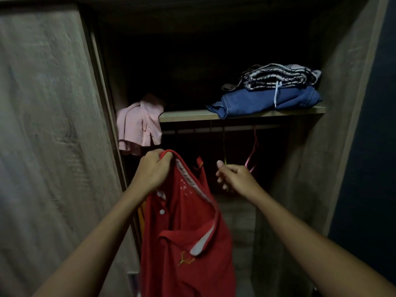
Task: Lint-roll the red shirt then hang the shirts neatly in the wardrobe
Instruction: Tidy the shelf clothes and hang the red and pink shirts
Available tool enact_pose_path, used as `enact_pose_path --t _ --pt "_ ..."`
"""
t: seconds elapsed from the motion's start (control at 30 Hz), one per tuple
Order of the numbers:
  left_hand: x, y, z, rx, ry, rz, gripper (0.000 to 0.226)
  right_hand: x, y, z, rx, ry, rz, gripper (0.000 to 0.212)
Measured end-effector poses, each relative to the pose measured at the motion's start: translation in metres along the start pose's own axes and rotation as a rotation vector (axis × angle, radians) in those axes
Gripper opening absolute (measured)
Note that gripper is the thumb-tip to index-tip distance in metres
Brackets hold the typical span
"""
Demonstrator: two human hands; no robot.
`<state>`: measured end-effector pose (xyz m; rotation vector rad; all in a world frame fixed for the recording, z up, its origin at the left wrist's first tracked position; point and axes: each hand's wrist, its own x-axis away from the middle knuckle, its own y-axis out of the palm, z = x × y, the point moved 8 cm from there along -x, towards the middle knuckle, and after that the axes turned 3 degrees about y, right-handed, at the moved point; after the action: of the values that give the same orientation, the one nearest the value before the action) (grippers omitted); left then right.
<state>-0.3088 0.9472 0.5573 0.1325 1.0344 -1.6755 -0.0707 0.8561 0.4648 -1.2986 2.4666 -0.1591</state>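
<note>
Fingers (159, 162) of the left hand (153, 170) are clamped on the collar of the red shirt (182, 232), which hangs below them; the right hand (234, 175) pinches a pink hanger (252, 153) dangling from the wardrobe rail (214, 130) above, under the shelf (188, 115) of folded clothes (267, 93)

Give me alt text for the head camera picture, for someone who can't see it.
A person's left hand holds up a red shirt by its collar before an open wardrobe, while the right hand reaches for a pink hanger on the rail. Folded clothes sit on the shelf above.
</note>
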Motion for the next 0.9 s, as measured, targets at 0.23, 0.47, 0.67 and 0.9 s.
enact_pose_path --t 0.23,0.47,0.67,0.9 --pt "-0.001 0.027 -0.001 0.019 -0.029 -0.036 0.034 -0.055 -0.033 0.044 0.190 0.100 0.382 0.034" --pt "-0.008 0.045 0.000 0.035 -0.066 -0.033 0.034 -0.096 -0.022 0.059 0.420 0.245 0.321 0.051" --pt "-0.008 0.053 0.008 0.045 -0.077 -0.029 0.032 -0.109 -0.018 0.065 0.439 0.313 0.247 0.031" --pt "-0.008 0.064 0.012 0.087 -0.090 -0.050 0.032 -0.103 -0.024 0.050 0.335 0.293 0.294 0.039"
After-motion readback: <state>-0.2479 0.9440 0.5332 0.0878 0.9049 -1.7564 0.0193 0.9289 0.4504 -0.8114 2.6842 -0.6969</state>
